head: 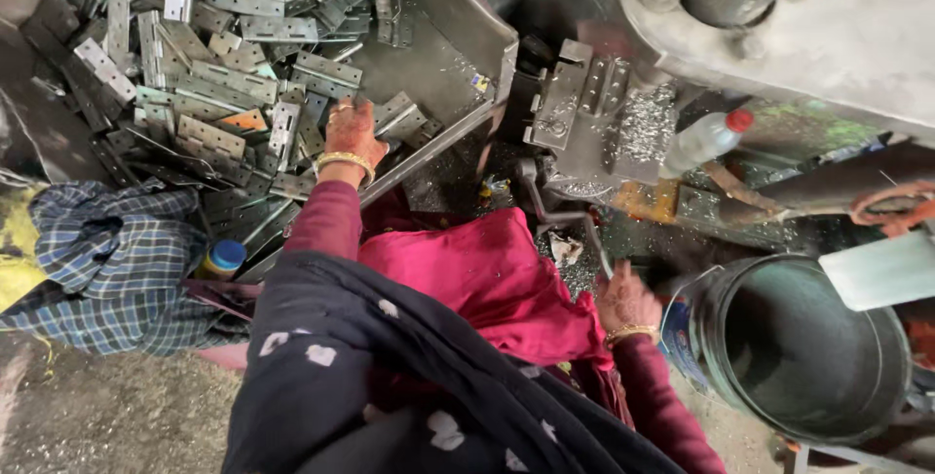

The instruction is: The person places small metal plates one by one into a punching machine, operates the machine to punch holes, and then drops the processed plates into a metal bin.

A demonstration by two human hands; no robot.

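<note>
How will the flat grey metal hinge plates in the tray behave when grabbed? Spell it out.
The flat grey metal hinge plates probably stay stiff, being punched sheet metal. Heaped loosely in the metal tray, they would likely slide and snag on one another. The left hand resting on them could meet sharp edges.

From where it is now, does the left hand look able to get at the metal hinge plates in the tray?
Probably yes. The left hand already rests on the heap of hinge plates in the tray, and nothing lies between its fingers and the plates.

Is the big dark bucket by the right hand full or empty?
Empty, as far as visible: the bucket shows bare inner wall and bottom beside the right hand.
</note>
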